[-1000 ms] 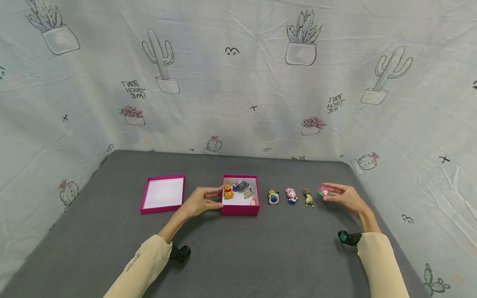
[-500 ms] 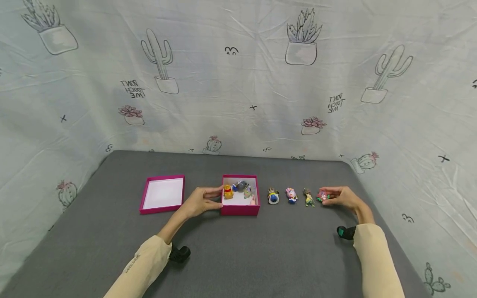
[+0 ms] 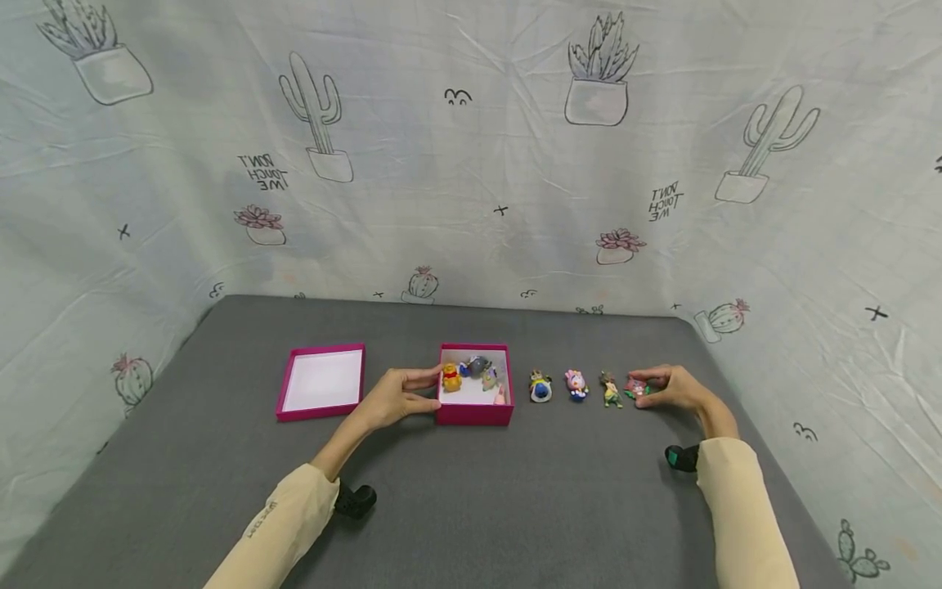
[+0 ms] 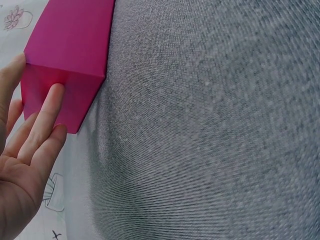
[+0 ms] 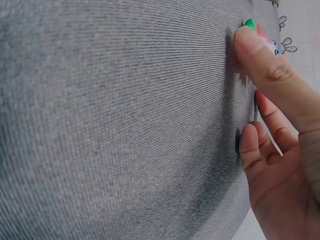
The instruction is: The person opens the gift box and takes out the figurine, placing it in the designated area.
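My left hand [image 3: 393, 399] rests its fingers and thumb against the left side of a magenta open box [image 3: 474, 415]. In the left wrist view the fingers lie nearly straight on the box's end wall [image 4: 75, 95]. Inside are several small figurines, among them a yellow bear in a red shirt [image 3: 451, 378] and a grey one [image 3: 479, 366]. At the right, my right hand [image 3: 680, 393] pinches a small pink-and-green figurine [image 3: 637, 388] between thumb and fingers, close over the grey table. The thumb hides most of that figurine in the right wrist view, leaving a green edge [image 5: 250, 23] showing.
Between box and right hand stand three figurines in a row: one with a blue belly [image 3: 540, 387], a pink-headed one [image 3: 576, 385] and a brown-and-yellow one [image 3: 610, 390]. A magenta lid [image 3: 324, 415] with a white inside lies left. Printed cloth [image 3: 471, 164] hangs behind the table.
My right hand has moved slightly left and down with the pink-and-green figurine, closer to the end of the row, and now hardly moves. The left hand and box have stayed put.
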Available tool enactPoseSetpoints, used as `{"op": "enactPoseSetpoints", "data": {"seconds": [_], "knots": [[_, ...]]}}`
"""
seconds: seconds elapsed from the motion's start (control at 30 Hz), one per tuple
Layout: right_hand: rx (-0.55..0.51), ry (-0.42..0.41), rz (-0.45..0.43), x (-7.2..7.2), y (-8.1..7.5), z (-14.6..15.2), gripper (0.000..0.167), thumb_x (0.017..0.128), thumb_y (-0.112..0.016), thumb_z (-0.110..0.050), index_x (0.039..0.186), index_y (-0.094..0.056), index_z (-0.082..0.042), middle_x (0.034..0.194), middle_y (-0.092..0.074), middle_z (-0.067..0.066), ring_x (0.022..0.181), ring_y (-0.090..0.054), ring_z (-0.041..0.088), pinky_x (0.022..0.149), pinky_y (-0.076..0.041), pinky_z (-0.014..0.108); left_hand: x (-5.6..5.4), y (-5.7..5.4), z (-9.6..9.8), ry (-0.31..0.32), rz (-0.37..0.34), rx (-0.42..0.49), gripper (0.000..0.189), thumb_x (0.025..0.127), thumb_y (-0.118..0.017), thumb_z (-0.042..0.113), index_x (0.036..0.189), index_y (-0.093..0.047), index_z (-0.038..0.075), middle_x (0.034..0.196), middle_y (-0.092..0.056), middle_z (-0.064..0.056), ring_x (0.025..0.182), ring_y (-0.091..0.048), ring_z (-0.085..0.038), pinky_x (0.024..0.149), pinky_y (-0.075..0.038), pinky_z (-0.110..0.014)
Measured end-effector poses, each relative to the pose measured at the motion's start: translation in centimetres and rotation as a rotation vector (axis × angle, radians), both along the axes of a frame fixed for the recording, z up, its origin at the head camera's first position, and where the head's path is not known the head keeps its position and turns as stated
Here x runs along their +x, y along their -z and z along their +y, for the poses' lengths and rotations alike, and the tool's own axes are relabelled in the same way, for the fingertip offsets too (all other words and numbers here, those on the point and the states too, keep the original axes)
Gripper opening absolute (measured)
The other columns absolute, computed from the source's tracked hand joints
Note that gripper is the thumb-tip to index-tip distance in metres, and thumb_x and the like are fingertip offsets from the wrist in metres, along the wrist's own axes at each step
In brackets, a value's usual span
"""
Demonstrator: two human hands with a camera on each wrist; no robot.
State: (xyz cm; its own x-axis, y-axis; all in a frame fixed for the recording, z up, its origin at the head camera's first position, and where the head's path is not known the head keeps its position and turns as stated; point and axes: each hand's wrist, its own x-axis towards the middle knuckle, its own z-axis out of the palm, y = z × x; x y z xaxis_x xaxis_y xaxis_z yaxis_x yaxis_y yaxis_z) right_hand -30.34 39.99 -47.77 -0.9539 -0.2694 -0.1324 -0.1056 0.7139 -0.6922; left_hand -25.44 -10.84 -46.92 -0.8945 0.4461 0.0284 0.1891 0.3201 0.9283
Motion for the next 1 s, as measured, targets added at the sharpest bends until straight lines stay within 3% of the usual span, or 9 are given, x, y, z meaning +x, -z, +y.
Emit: {"op": "enactPoseSetpoints", "data": {"seconds": [0.27,0.47,0.53,0.6,0.73,0.87,1.0], "knots": [[0.063,-0.041,-0.032,-0.3,-0.8,0.0,0.073,0.073,-0.085,-0.020,0.134,-0.053,0.002,0.128,-0.053,0.028,0.092,-0.044,0.024,0.077,-0.040,0.032,0.0,0.0,-0.2,-0.011,-0.021,0.001,0.061,0.083,-0.073,0.004,0.138,-0.047,-0.003,0.135,-0.049,-0.025,0.122,-0.052,-0.035,0.088,-0.051,-0.038],[0.004,-0.052,-0.020,-0.7,-3.4,-0.2,0.072,0.079,-0.080,-0.017,0.136,-0.046,0.009,0.134,-0.048,0.033,0.115,-0.048,0.045,0.091,-0.045,0.051,-0.2,0.2,-0.2,-0.012,-0.008,-0.013,0.061,0.083,-0.074,0.006,0.138,-0.048,-0.002,0.135,-0.050,-0.024,0.121,-0.053,-0.034,0.087,-0.052,-0.036],[-0.077,-0.032,0.006,-0.8,-4.1,-0.6,0.068,0.082,-0.078,-0.017,0.136,-0.046,0.010,0.136,-0.046,0.032,0.121,-0.046,0.045,0.095,-0.046,0.046,-0.2,0.1,-0.2,-0.014,-0.002,-0.016,0.061,0.082,-0.074,0.006,0.138,-0.049,-0.002,0.134,-0.051,-0.024,0.121,-0.053,-0.034,0.087,-0.052,-0.036],[-0.186,-0.012,0.039,-0.8,-4.3,-1.4,0.062,0.084,-0.076,-0.016,0.134,-0.049,0.009,0.133,-0.052,0.027,0.120,-0.052,0.037,0.092,-0.050,0.035,-0.2,0.0,-0.2,-0.009,0.012,-0.013,0.061,0.083,-0.074,0.005,0.137,-0.049,-0.002,0.134,-0.051,-0.024,0.121,-0.053,-0.034,0.087,-0.052,-0.036],[-0.462,-0.046,0.089,-0.3,-3.1,-4.0,0.047,0.088,-0.070,-0.006,0.129,-0.054,0.009,0.119,-0.065,0.008,0.107,-0.063,0.016,0.078,-0.053,0.020,-0.1,-0.1,-0.2,-0.011,0.004,-0.001,0.061,0.083,-0.073,0.003,0.138,-0.049,-0.002,0.134,-0.050,-0.025,0.121,-0.053,-0.035,0.087,-0.052,-0.038],[-0.706,-0.109,0.100,0.5,-1.4,-7.0,0.042,0.088,-0.063,0.008,0.127,-0.050,0.017,0.109,-0.068,-0.003,0.102,-0.064,0.010,0.078,-0.054,0.022,0.0,0.1,-0.1,-0.010,-0.006,0.005,0.061,0.083,-0.073,0.004,0.138,-0.048,-0.002,0.135,-0.050,-0.025,0.121,-0.053,-0.036,0.089,-0.051,-0.039],[-0.823,-0.147,0.135,1.2,-0.4,-9.8,0.040,0.087,-0.060,0.013,0.124,-0.047,0.023,0.108,-0.068,-0.001,0.102,-0.064,0.012,0.084,-0.052,0.023,-0.1,0.3,-0.1,-0.017,-0.013,0.009,0.060,0.083,-0.073,0.003,0.138,-0.048,-0.002,0.136,-0.049,-0.025,0.121,-0.053,-0.036,0.089,-0.051,-0.040]]}}
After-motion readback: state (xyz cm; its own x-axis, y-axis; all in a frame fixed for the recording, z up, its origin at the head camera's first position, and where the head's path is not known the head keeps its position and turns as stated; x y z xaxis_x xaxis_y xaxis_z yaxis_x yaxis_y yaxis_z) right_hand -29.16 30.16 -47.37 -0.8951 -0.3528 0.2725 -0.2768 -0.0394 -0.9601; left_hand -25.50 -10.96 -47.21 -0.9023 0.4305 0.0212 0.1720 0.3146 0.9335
